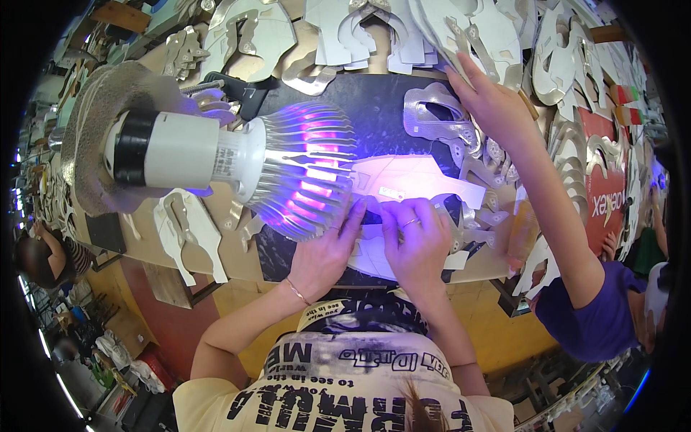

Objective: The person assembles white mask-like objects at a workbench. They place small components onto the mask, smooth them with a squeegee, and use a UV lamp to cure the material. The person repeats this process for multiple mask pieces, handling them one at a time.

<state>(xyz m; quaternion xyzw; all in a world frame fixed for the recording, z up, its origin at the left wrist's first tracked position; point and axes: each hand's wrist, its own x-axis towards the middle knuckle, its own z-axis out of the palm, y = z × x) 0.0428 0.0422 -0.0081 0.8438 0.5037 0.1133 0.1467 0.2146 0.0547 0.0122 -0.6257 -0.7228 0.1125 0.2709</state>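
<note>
A pale flat shoe-upper piece [410, 173], tinted violet by the light, lies in front of me over the dark mat. My left hand [324, 252] is closed with its fingertips pinching the near edge of this piece, partly behind the lamp. Beside it, my right hand [421, 241] pinches the same edge with thumb and forefinger; a ring shows on one finger. The two hands' fingertips almost meet. Under my hands another white piece [371, 255] rests near the table's front edge. A finned lamp [309, 169] glows violet and hides part of the work.
Stacks of white cut pieces [252, 36] line the far side. Silvery cut pieces [439, 119] lie right of the mat [360, 93]. At right, a co-worker's arm [547, 173] reaches over the table, the hand at a far stack. White pieces [191, 230] lie at left.
</note>
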